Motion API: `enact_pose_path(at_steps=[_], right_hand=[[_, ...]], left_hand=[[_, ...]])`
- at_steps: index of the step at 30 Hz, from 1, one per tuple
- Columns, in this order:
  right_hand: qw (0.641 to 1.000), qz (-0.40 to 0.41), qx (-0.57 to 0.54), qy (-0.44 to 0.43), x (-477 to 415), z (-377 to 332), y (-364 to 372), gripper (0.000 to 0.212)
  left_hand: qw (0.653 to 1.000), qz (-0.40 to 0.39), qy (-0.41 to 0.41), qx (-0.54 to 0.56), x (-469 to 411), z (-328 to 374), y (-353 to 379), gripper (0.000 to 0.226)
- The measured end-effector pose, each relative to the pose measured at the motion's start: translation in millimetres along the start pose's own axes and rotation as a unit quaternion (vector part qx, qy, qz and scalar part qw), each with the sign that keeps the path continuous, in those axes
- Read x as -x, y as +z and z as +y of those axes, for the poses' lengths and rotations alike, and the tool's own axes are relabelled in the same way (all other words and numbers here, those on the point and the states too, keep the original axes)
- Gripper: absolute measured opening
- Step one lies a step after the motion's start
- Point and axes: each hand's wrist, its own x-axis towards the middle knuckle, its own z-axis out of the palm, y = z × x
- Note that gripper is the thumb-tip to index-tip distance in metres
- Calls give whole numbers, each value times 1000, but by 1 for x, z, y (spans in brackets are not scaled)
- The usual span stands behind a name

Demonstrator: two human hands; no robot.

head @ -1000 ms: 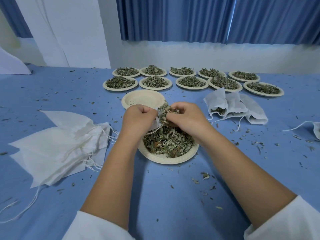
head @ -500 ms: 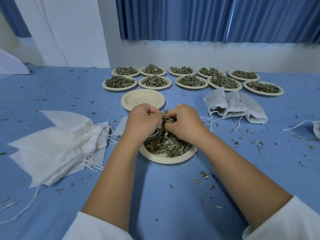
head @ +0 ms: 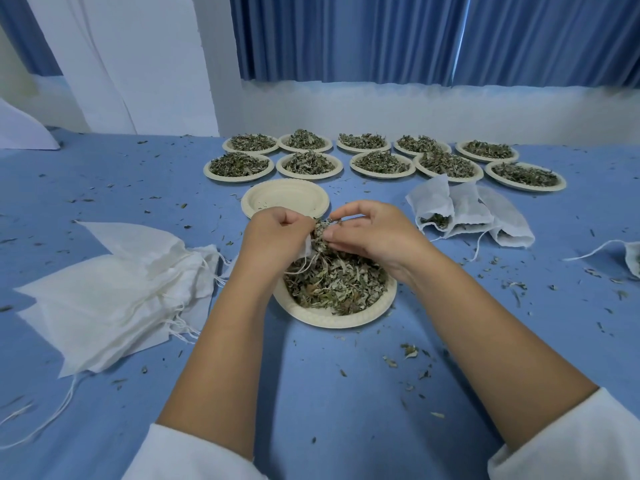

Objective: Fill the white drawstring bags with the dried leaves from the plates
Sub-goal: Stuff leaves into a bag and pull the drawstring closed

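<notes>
**Blue bench, green leaves: one bag at a time**

Blue cloth covers the bench [head: 311, 393], flecked with crumbs. My left grip [head: 277, 233] pinches the mouth of a white drawstring bag [head: 307, 242] over the near plate [head: 332, 321], so spills fall back onto its dried leaves [head: 341, 282]. My right grip [head: 375, 233] pinches a tuft of them at the opening. Empty bags [head: 114, 292] wait left, filled bags [head: 467, 216] right, ten full plates [head: 381, 175] beyond.

I see a worktop [head: 104, 174] covered in matt blue cloth. The plates [head: 332, 322] look like moulded paper pulp, cream and dull, with ribbed rims. The white drawstring bags [head: 114, 299] are thin, soft fabric, faintly see-through. The dried leaves [head: 339, 282] look brittle, crinkled and matt.
</notes>
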Motion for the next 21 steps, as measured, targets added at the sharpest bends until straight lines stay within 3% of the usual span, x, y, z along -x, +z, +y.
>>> enact_pose_path(at_steps=[5,9,12,16,19,21], right_hand=[[999,9,16,40,-7,5,1,41],[989,-91,-72,94,-6,5,1,18],[989,-79,-91,86,-6,5,3,11],[998,-11,-13,65,-6,7,3,3],[994,45,95,41,-8,11,4,13],[981,74,179,19,-9,14,5,8]], left_hand=[[993,-58,-43,89,4,7,-4,18],[984,-74,-72,143,2,8,-8,9],[987,-65,-61,131,2,7,-8,10],[999,-19,24,25,3,6,-3,11],[997,-46,61,3,5,6,1,7],[993,-76,86,-29,7,6,4,6]])
